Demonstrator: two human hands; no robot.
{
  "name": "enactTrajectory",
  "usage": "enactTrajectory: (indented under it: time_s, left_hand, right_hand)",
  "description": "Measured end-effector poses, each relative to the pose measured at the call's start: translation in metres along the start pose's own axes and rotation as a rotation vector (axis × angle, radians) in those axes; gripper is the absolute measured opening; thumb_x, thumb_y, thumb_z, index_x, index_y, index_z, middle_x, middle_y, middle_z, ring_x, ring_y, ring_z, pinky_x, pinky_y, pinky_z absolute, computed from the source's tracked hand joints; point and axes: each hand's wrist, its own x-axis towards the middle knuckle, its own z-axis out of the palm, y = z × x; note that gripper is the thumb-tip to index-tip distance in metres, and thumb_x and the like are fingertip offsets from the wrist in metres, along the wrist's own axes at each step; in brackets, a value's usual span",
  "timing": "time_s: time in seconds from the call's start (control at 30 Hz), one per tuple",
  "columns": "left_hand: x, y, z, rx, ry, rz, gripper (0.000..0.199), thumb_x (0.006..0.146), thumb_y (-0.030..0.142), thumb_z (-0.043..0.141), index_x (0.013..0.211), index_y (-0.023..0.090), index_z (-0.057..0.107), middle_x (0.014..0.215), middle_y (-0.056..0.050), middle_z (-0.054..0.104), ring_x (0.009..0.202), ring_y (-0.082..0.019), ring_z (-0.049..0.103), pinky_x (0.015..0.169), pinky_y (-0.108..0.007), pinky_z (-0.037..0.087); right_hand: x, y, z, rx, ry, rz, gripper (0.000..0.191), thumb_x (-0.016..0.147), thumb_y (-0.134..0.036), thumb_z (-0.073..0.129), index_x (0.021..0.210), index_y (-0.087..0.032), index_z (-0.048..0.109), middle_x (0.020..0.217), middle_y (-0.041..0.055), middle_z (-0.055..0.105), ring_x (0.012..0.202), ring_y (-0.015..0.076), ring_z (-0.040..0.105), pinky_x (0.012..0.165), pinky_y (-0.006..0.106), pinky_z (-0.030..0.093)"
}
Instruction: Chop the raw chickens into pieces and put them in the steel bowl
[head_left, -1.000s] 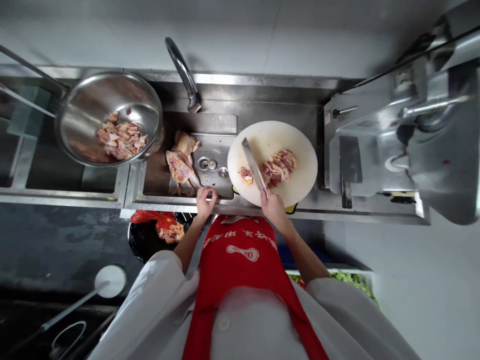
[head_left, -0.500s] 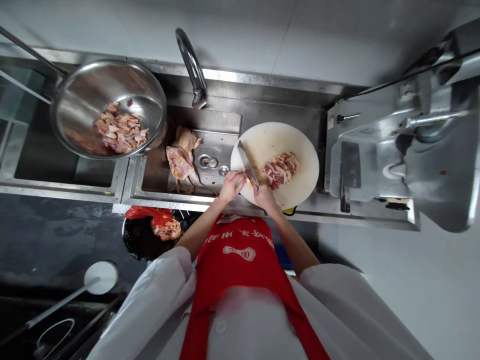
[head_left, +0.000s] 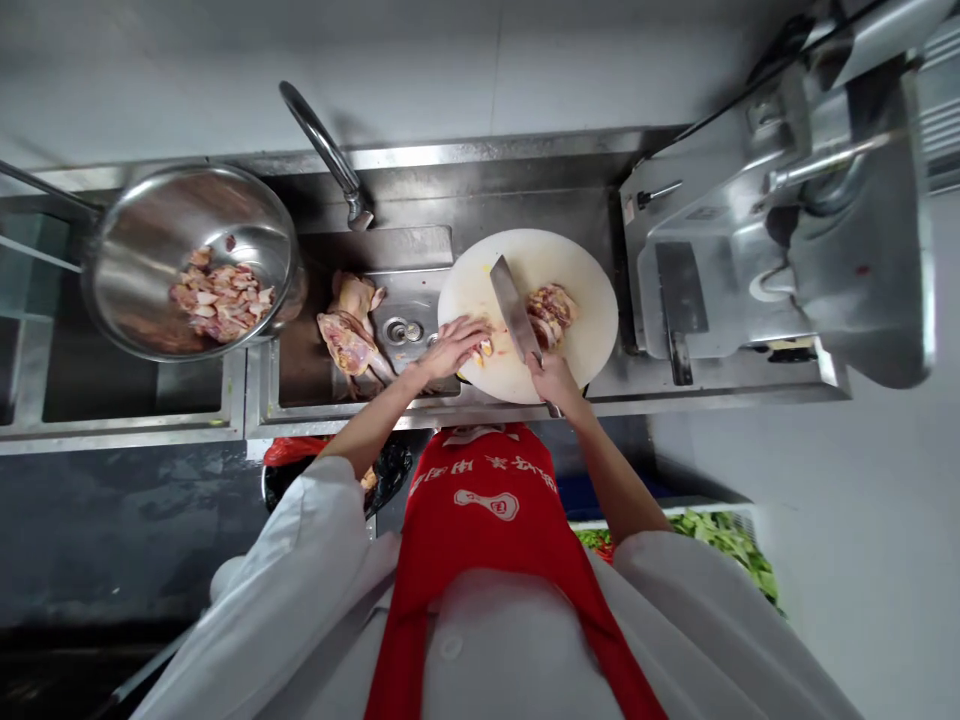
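Note:
A round white cutting board (head_left: 480, 280) lies over the right part of the sink counter. My right hand (head_left: 555, 382) is closed round the handle of a cleaver (head_left: 513, 302), whose blade rests between two groups of meat. Cut raw meat (head_left: 551, 312) sits on the board just right of the blade. On the board's left edge, my left hand (head_left: 451, 350) lies with fingers stretched, over small yellowish scraps (head_left: 482, 350); whether it grips any is hidden. Left of the board, raw poultry (head_left: 352, 330) lies in the steel sink.
A large steel bowl (head_left: 142, 230) with cut meat stands at the left. The faucet (head_left: 322, 140) arches behind the sink. At the right is a steel machine (head_left: 720, 250) with another cleaver (head_left: 679, 310) on it. A black-lined bin (head_left: 390, 470) stands below the counter.
The view has shifted. The cleaver has moved right, away from my left hand and up to the meat. My left hand has gone from pinched fingers to spread ones on the board.

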Motion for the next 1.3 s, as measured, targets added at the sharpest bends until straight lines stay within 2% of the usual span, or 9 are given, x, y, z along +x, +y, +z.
enactTrajectory:
  time_s: [0.07, 0.13, 0.3, 0.5, 0.57, 0.73, 1.03, 1.13, 1.3]
  left_hand:
    - [0.02, 0.0, 0.003, -0.01, -0.08, 0.051, 0.035, 0.092, 0.027, 0.056, 0.126, 0.026, 0.062, 0.131, -0.009, 0.06, 0.126, -0.028, 0.049, 0.107, -0.045, 0.037]
    - [0.032, 0.01, 0.019, 0.007, -0.007, -0.034, 0.03, 0.091, 0.036, 0.06, 0.117, 0.02, 0.065, 0.119, -0.012, 0.064, 0.115, -0.029, 0.055, 0.102, -0.044, 0.04]
    - [0.016, 0.054, 0.068, 0.019, 0.45, -0.42, 0.04, 0.086, 0.05, 0.066, 0.109, 0.017, 0.064, 0.108, -0.014, 0.062, 0.106, -0.03, 0.056, 0.094, -0.046, 0.044]
    - [-0.025, 0.05, 0.062, -0.114, 0.93, -0.585, 0.027, 0.1, 0.038, 0.043, 0.104, 0.019, 0.062, 0.103, -0.012, 0.061, 0.109, -0.026, 0.055, 0.1, -0.048, 0.04]
    - [-0.024, 0.043, 0.062, -0.103, 0.855, -0.478, 0.023, 0.099, 0.035, 0.046, 0.103, 0.02, 0.062, 0.105, -0.011, 0.062, 0.11, -0.025, 0.055, 0.101, -0.047, 0.04]
    - [0.001, 0.037, 0.078, -0.103, 0.409, -0.149, 0.021, 0.099, 0.028, 0.047, 0.103, 0.02, 0.066, 0.109, -0.009, 0.064, 0.109, -0.022, 0.055, 0.097, -0.041, 0.046]
    - [0.007, 0.04, 0.081, -0.058, 0.347, -0.207, 0.024, 0.098, 0.026, 0.046, 0.098, 0.018, 0.068, 0.103, -0.01, 0.064, 0.104, -0.025, 0.055, 0.095, -0.044, 0.046]
    - [-0.002, 0.041, 0.068, -0.091, 0.441, -0.189, 0.021, 0.098, 0.028, 0.048, 0.098, 0.02, 0.067, 0.106, -0.009, 0.065, 0.105, -0.023, 0.058, 0.095, -0.043, 0.045]
    - [-0.032, 0.036, 0.048, -0.061, 0.938, -0.477, 0.02, 0.099, 0.03, 0.045, 0.096, 0.021, 0.063, 0.101, -0.009, 0.064, 0.104, -0.022, 0.059, 0.097, -0.043, 0.044]
  right_hand:
    - [-0.009, 0.01, 0.009, -0.063, -0.022, 0.024, 0.045, 0.102, -0.038, 0.036, 0.105, -0.01, 0.07, 0.098, 0.0182, 0.074, 0.094, 0.0251, 0.069, 0.079, 0.027, 0.045]
    - [-0.015, 0.016, 0.019, -0.092, -0.006, 0.061, 0.042, 0.102, -0.036, 0.036, 0.108, -0.009, 0.068, 0.101, 0.0193, 0.073, 0.096, 0.0258, 0.068, 0.081, 0.028, 0.043]
    - [-0.024, 0.007, 0.016, -0.064, 0.016, 0.092, 0.039, 0.102, -0.031, 0.034, 0.115, -0.01, 0.064, 0.105, 0.0188, 0.072, 0.096, 0.0263, 0.068, 0.08, 0.029, 0.043]
    - [-0.031, -0.042, -0.02, 0.058, 0.325, -0.02, 0.052, 0.105, -0.04, 0.022, 0.132, -0.011, 0.055, 0.109, 0.0193, 0.07, 0.101, 0.0271, 0.067, 0.086, 0.033, 0.046]
    - [-0.024, -0.052, -0.012, 0.067, 0.32, -0.006, 0.054, 0.105, -0.04, 0.02, 0.134, -0.01, 0.054, 0.109, 0.021, 0.07, 0.101, 0.0278, 0.067, 0.086, 0.035, 0.047]
    - [0.0, -0.044, 0.028, -0.022, -0.086, 0.093, 0.046, 0.102, -0.033, 0.031, 0.112, -0.008, 0.068, 0.095, 0.0209, 0.071, 0.093, 0.0282, 0.068, 0.08, 0.034, 0.049]
    - [-0.014, -0.02, 0.032, -0.088, -0.079, 0.086, 0.041, 0.101, -0.031, 0.036, 0.103, -0.011, 0.071, 0.093, 0.0186, 0.072, 0.092, 0.0278, 0.069, 0.08, 0.033, 0.049]
    - [0.0, -0.042, 0.012, -0.043, -0.073, 0.069, 0.041, 0.101, -0.033, 0.037, 0.105, -0.01, 0.071, 0.093, 0.0198, 0.073, 0.095, 0.0296, 0.069, 0.08, 0.032, 0.049]
    - [-0.008, -0.073, -0.011, 0.01, 0.292, -0.097, 0.052, 0.104, -0.037, 0.022, 0.13, -0.01, 0.058, 0.119, 0.0211, 0.067, 0.115, 0.0288, 0.061, 0.094, 0.035, 0.045]
